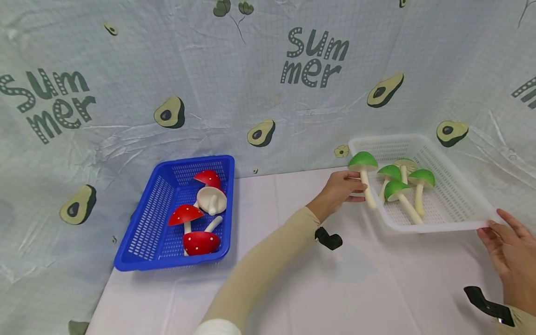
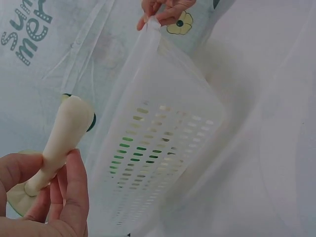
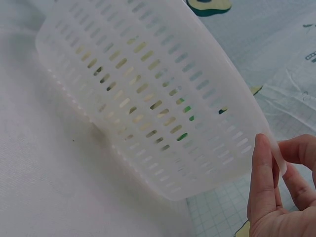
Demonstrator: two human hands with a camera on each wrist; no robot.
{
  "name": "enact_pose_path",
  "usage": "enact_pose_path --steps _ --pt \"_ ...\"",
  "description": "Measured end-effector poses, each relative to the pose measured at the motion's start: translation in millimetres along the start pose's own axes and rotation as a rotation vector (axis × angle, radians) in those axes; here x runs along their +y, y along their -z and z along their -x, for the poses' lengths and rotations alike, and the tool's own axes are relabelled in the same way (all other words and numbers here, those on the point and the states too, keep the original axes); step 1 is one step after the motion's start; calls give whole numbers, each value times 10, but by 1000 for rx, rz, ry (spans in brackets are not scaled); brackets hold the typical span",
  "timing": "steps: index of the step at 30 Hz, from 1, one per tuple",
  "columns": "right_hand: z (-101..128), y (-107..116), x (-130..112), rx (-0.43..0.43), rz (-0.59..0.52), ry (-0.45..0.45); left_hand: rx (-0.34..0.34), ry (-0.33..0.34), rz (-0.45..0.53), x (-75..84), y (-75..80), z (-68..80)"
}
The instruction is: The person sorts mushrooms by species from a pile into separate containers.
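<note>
My left hand [image 1: 341,190] pinches a green-capped toy mushroom [image 1: 363,161] by its pale stem, at the left rim of a white perforated basket [image 1: 456,200]. The left wrist view shows that stem [image 2: 66,128] between thumb and fingers, cap downward. At the basket's near right corner, my right hand [image 1: 508,246] grips the rim, thumb on one side and fingers on the other, as the right wrist view shows. Inside the white basket lie several green-capped mushrooms [image 1: 422,177], one showing its pale underside.
A blue perforated basket [image 1: 140,246] stands to the left with several red, white-dotted mushrooms [image 1: 201,243] in it. Both baskets are on a white-covered table [image 1: 293,279]. Behind rises a pale sheet [image 1: 217,93] printed with avocados and lettering.
</note>
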State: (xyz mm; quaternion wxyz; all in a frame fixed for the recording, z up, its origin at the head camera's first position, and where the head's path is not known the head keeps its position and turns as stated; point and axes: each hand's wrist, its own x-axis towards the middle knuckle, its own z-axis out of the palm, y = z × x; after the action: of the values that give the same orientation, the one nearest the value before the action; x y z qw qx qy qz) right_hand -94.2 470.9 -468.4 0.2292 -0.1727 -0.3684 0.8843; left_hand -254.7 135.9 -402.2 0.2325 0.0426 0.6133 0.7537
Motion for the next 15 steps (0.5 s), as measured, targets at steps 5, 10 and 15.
enact_pose_path --steps 5,10,15 --pt "-20 8 2 1 -8 0 38 -10 -16 5 -165 -48" --pt "-13 6 5 1 4 6 67 -2 -32 12 -298 -73" --pt "1 10 -4 -20 -10 7 77 -7 -60 -8 -375 -82"
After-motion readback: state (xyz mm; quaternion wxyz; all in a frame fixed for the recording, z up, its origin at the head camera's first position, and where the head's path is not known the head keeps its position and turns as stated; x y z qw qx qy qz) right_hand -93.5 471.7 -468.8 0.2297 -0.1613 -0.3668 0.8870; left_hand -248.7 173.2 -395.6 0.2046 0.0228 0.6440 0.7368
